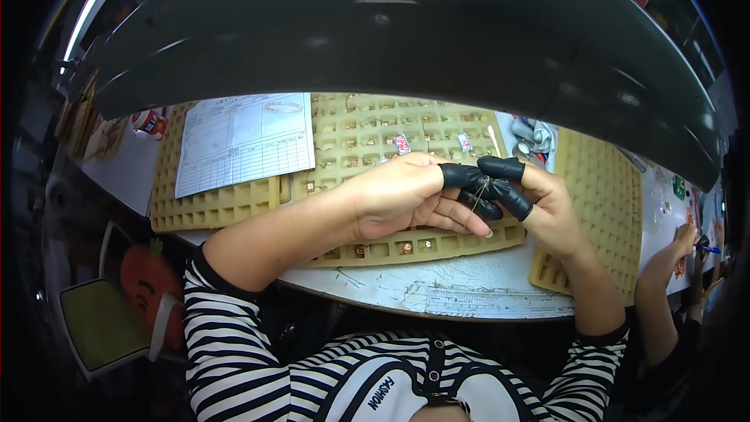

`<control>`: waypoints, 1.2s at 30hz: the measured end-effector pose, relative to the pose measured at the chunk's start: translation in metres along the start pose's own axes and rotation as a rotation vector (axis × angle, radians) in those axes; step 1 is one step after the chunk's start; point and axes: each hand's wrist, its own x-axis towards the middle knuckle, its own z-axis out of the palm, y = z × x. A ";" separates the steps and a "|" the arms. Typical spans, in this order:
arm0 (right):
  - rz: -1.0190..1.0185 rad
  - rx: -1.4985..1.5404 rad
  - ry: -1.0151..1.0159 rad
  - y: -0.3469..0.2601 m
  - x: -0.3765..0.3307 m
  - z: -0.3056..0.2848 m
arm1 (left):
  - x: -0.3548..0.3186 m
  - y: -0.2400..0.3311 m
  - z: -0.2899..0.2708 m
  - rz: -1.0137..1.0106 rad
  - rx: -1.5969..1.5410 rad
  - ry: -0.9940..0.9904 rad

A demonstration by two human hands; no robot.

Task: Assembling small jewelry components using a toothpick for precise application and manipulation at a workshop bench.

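My left hand (406, 197) and my right hand (548, 207) meet above a yellowish compartment tray (336, 256). Black finger cots cover the thumb and some fingers on both. Pinched between the covered fingertips is a small part with thin golden wires (485, 185); its body is mostly hidden, so I cannot tell its kind. One wire hangs down past the left fingers. The left hand's other fingers are loosely bent, palm partly upward. Under the hands, several compartments hold small copper-coloured parts (405, 248).
A printed paper form (246, 144) lies over the tray's left side. Another compartment tray (598, 219) stands at right. A dark curved hood (391, 47) hangs low over the far side. At the right edge is another person's hand (685, 241). A ruler (492, 303) lies along the near edge.
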 end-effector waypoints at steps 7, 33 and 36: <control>0.073 -0.124 0.077 -0.011 -0.001 -0.009 | -0.008 0.005 0.002 0.016 0.187 0.034; -0.893 -1.154 0.109 -0.003 0.003 0.008 | -0.004 0.004 0.000 0.027 -0.101 -0.146; -0.886 -1.177 0.089 -0.003 0.003 0.008 | -0.003 0.001 0.001 -0.027 -0.171 -0.150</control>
